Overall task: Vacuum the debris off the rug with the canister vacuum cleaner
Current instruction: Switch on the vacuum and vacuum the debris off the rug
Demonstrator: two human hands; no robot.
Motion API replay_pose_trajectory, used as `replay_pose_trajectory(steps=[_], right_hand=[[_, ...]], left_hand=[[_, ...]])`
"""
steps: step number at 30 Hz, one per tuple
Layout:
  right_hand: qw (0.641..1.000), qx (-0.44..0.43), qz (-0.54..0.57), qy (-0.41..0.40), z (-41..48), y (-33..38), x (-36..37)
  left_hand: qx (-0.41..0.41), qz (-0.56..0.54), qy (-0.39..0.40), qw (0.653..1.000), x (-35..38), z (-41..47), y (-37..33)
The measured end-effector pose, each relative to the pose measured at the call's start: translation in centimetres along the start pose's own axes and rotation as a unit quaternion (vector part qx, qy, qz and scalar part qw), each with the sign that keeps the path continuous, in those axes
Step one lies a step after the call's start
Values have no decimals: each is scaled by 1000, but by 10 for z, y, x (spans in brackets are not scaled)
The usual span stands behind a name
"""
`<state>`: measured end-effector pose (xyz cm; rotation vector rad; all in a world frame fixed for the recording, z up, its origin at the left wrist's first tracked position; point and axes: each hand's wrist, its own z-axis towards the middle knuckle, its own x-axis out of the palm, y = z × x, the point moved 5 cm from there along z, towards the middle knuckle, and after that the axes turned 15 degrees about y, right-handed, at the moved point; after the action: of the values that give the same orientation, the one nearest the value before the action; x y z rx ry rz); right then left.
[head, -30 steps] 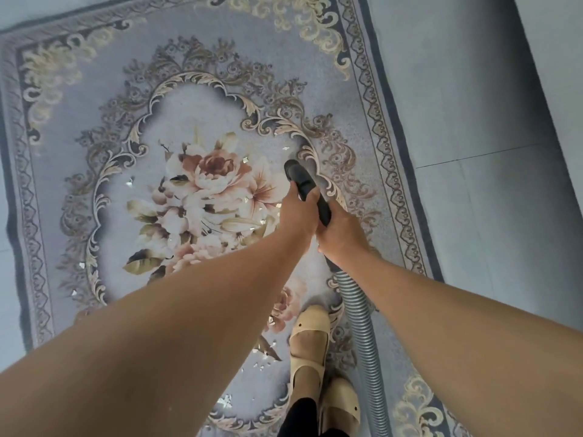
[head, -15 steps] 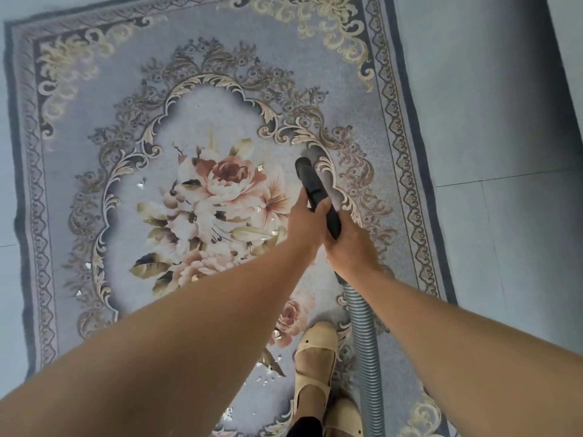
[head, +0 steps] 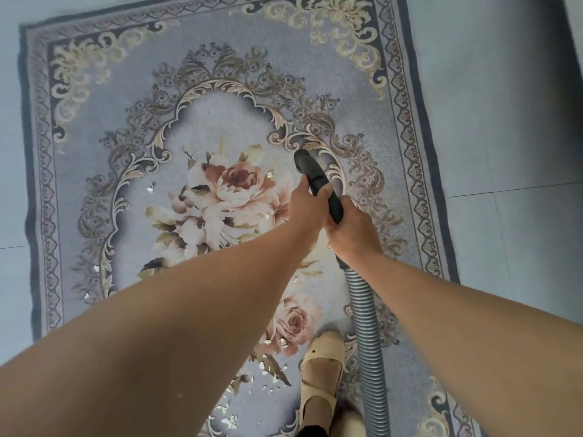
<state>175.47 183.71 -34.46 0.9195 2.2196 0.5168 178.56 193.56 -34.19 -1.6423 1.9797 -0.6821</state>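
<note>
Grey floor tiles [head: 511, 115] surround the rug [head: 202, 67], which fills most of the frame: blue-grey, flower medallion at centre. Your left hand [head: 307, 209] and right hand [head: 353, 230] both clench the black vacuum wand [head: 315, 176], left ahead of right, just right of frame centre. The wand tip sits at the medallion's scrolled edge, right of the big rose; can't tell whether it touches the pile. The ribbed grey hose [head: 367, 335] runs from under your right hand down to the bottom edge, just right of your beige shoe [head: 321, 367], which stands on the rug at bottom centre. Debris [head: 268, 384]: pale shiny flakes clustered left of the shoe at lower centre, and your left forearm covers part of that patch. Single flakes also lie on the medallion's left side and beside the rose.
</note>
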Motion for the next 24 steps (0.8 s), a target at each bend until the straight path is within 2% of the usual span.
replay_pose_trajectory(steps=[4,16,24], right_hand=[[1000,-2,-12,-6,14,8,-5],[998,-22,-54,-13,61,49,-23],[998,-8,-55,-11,45,33,-23]], left_hand=[[10,13,-5,1000,-6,15,-7],[10,-54,-21,998,-35,52,-38],[-19,-91,18,996,-19,38,-30]])
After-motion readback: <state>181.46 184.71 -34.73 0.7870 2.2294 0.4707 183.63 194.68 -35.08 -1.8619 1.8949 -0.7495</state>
